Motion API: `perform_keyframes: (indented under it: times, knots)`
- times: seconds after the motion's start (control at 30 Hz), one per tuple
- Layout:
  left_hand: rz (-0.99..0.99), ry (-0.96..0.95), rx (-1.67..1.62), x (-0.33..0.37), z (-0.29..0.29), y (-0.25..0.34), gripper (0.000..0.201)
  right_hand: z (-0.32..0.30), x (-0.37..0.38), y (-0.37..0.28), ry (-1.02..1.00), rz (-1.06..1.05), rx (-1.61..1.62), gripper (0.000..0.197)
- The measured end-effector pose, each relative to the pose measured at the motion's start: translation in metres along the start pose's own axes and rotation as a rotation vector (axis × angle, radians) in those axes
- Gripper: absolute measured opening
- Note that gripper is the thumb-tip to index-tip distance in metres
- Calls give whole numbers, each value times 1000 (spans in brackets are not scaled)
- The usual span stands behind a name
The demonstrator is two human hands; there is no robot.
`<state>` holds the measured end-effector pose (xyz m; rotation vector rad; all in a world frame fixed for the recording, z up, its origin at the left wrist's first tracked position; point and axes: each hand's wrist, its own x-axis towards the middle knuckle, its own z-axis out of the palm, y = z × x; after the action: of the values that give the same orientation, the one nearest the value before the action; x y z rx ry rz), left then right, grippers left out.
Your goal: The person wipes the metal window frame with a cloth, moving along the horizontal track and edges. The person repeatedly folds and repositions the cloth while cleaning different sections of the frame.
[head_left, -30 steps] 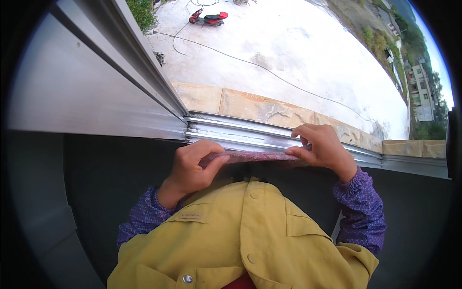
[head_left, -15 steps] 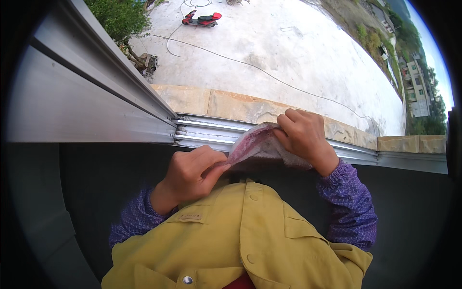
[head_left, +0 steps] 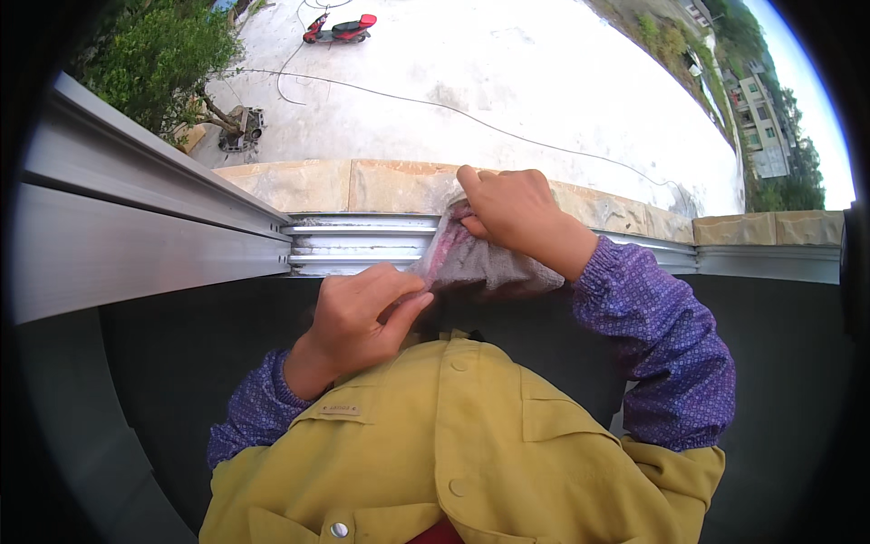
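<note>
A greyish-pink cloth [head_left: 507, 265] is stretched between my two hands, just over the metal window track [head_left: 362, 243]. My left hand [head_left: 358, 317] pinches its lower left corner between thumb and fingers, on the near side of the track. Higher up and to the right, my right hand [head_left: 521, 213] grips the upper edge, with its fingers over the stone sill. The rest of the cloth hangs down below my right hand. Dirt shows in the track's grooves at its left end.
The silver sliding window frame [head_left: 145, 236] stands at the left. Beyond the track runs a tan stone sill [head_left: 299, 186]. Outside and below lie a pale concrete yard with a red scooter [head_left: 340, 32], a long cable [head_left: 435, 104] and a leafy tree [head_left: 154, 82].
My right hand has moved left and outward, over the sill, lifting the cloth's upper edge with it. The left hand keeps its pinch. The view has shifted slightly.
</note>
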<state>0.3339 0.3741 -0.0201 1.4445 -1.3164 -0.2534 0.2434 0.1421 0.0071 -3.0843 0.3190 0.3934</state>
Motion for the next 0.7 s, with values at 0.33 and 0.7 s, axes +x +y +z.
perform_keyframes:
  times: [0.33,0.7]
  knots:
    - [78,-229,-215,34,96,-2,14,11,-73,84,-147,208,-186,30]
    - [-116,-82,-333,11,37,10,10,18,-28,34,179,-228,-116,5]
